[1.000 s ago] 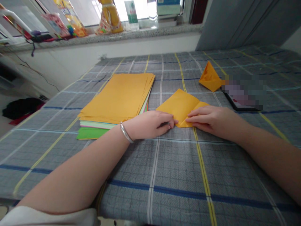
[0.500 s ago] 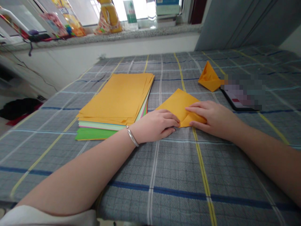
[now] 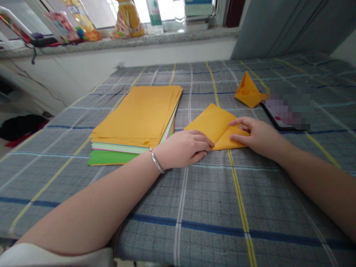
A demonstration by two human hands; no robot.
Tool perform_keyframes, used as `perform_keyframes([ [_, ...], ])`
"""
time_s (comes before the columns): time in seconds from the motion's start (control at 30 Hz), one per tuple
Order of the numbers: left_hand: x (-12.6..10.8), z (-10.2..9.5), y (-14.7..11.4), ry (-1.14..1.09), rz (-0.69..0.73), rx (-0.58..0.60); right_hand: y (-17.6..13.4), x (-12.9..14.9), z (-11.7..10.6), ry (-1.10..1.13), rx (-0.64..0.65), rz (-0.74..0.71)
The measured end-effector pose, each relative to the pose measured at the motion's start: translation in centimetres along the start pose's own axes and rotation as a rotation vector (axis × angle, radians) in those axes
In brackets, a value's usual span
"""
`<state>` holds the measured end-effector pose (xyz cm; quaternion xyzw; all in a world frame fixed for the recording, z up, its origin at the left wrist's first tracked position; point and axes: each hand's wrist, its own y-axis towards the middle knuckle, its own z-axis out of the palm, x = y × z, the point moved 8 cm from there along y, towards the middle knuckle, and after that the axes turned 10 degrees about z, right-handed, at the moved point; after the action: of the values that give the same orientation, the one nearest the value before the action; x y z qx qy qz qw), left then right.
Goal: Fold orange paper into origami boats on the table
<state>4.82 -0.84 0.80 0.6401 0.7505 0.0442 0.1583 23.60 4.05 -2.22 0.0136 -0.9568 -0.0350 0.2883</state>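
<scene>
A folded sheet of orange paper (image 3: 211,119) lies flat on the tablecloth, with one corner pointing away from me and a triangular flap on its right side. My left hand (image 3: 189,146), a silver bangle on its wrist, rests with extended fingers on the paper's near corner and pins it down. On the flap side, my right hand (image 3: 257,135) touches the paper, thumb and forefinger spread over the flap; some of its other fingers are partly hidden. Left of the paper is a stack of coloured sheets (image 3: 139,111), orange on top, green and white below.
An orange folded paper shape (image 3: 247,92) stands beyond my right hand, beside a phone (image 3: 278,115) partly blurred out. A checked grey cloth (image 3: 155,237) covers the table. Bottles and packets stand on the stone windowsill (image 3: 167,38) behind.
My right hand has shifted slightly right, its thumb and forefinger now farther over. More of the flap and its diagonal edge show. My left hand has stayed nearly still.
</scene>
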Motion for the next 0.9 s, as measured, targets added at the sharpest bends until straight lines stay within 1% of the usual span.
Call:
perform_keyframes([
  [0.17, 0.2, 0.0, -0.1, 0.009, -0.050, 0.016, -0.3, 0.6, -0.2, -0.069, -0.043, -0.068],
  [0.4, 0.1, -0.1, 0.0, -0.004, -0.039, 0.009, -0.5, 0.8, -0.1, -0.078, -0.048, -0.102],
  [0.6, 0.4, 0.3, 0.1, 0.001, -0.104, 0.028, -0.3, 0.7, -0.1, -0.095, -0.044, -0.069],
  [0.7, 0.5, 0.5, 0.2, 0.040, -0.142, 0.041, -0.2, 0.7, 0.0, -0.101, -0.034, -0.059],
  [0.77, 0.2, 0.5, 0.3, 0.078, -0.119, 0.047, -0.2, 0.6, 0.0, -0.107, -0.033, -0.048],
  [0.9, -0.6, 0.9, 0.5, 0.116, -0.004, 0.098, -0.2, 0.4, 0.0, -0.104, -0.055, -0.037],
])
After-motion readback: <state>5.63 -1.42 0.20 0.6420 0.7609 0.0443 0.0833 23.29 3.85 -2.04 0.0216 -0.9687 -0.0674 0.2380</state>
